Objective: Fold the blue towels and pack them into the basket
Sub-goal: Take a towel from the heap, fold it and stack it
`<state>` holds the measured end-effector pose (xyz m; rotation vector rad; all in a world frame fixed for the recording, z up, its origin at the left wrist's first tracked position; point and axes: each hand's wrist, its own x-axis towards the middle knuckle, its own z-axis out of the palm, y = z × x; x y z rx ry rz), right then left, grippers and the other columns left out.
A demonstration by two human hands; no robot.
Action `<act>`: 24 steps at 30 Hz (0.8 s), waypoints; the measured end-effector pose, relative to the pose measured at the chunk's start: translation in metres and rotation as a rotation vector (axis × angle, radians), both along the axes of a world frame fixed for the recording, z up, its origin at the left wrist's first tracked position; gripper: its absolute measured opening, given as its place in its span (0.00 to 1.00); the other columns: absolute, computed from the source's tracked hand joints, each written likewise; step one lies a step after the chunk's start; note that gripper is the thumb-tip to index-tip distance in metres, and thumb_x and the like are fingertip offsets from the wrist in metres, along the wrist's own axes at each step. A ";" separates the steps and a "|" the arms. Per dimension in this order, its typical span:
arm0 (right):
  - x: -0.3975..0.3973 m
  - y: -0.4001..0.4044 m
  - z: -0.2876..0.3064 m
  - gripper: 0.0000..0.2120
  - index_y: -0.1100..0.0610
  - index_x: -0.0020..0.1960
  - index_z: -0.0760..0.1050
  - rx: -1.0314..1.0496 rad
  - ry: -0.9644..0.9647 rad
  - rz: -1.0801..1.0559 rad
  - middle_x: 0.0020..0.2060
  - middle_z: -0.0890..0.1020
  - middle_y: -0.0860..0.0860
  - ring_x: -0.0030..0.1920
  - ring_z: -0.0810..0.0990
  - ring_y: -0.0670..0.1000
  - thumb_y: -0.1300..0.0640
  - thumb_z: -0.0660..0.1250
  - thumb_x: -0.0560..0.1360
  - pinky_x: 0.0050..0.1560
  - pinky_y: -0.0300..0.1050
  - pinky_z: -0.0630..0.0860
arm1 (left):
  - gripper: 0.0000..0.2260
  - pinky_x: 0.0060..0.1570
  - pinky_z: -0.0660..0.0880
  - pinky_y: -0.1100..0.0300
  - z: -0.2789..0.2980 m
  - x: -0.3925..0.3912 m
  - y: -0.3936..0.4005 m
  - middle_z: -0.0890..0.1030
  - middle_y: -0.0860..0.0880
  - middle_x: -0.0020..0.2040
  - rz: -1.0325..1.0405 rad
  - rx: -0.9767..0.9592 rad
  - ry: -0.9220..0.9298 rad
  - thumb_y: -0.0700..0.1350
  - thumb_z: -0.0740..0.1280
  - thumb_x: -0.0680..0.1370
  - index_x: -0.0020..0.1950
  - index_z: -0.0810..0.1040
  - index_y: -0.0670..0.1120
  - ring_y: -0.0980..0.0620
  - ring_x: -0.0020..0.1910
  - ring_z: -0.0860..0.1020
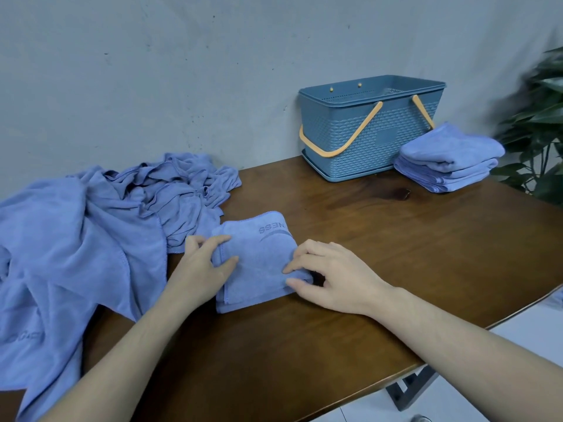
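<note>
Near the bench's [350, 239] front edge, both hands pinch a folded towel [256, 260]: left hand [201, 269], right hand [332, 275]. By the back edge, the basket [365, 138] looks empty.

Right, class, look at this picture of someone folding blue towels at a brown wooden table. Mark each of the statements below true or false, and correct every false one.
1. Both hands, the left hand and the right hand, touch the small folded blue towel. True.
2. The blue plastic basket with orange handles already holds folded towels. False: no towels show inside it; the stack of folded blue towels sits beside it on the brown wooden table.
3. A heap of unfolded blue towels lies to the person's left. True.
4. The basket stands at the near edge of the table. False: it stands at the far edge, against the grey wall.
5. Green plant leaves show at the right. True.
</note>
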<state>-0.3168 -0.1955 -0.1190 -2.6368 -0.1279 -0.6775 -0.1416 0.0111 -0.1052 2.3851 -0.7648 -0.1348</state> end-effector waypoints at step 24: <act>0.054 -0.047 0.024 0.32 0.40 0.78 0.62 0.210 0.463 0.000 0.76 0.66 0.39 0.77 0.61 0.44 0.37 0.65 0.76 0.78 0.52 0.58 | 0.31 0.60 0.60 0.82 0.025 0.013 -0.032 0.66 0.58 0.74 -0.364 -0.217 0.086 0.33 0.69 0.78 0.73 0.65 0.60 0.70 0.70 0.63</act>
